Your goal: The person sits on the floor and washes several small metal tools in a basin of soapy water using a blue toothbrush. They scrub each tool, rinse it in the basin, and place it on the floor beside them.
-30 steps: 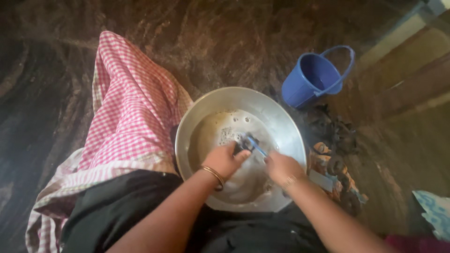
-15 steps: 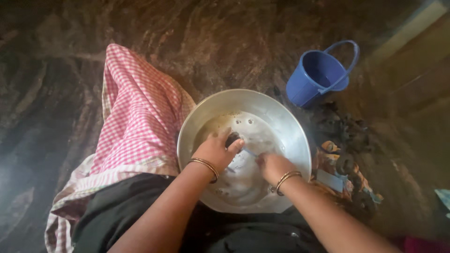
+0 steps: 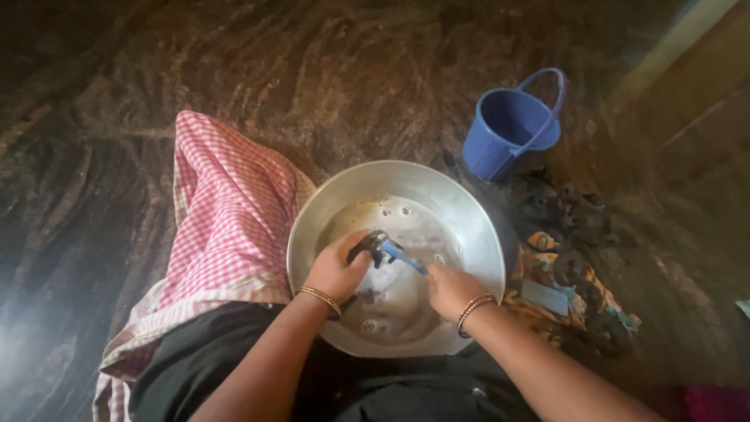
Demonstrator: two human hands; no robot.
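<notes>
Head view: everything is seen from above, with dark stone floor [image 3: 328,78] left bare at the top and left.
Basin: one wide metal basin [image 3: 469,211] holding soapy water, its near rim overlapped by both wrists.
Left hand: the left hand [image 3: 336,270] is curled around a small dark object [image 3: 367,246] over the water.
Right hand: the right hand [image 3: 449,289] is closed on one blue-handled brush [image 3: 402,256], its head touching the object.
Right edge: one blue bucket [image 3: 512,125] is set just beyond the rim; a heap of dark items [image 3: 578,234] is crowded alongside.
Left edge: one pink checked cloth [image 3: 226,219] is pressed against the basin.
</notes>
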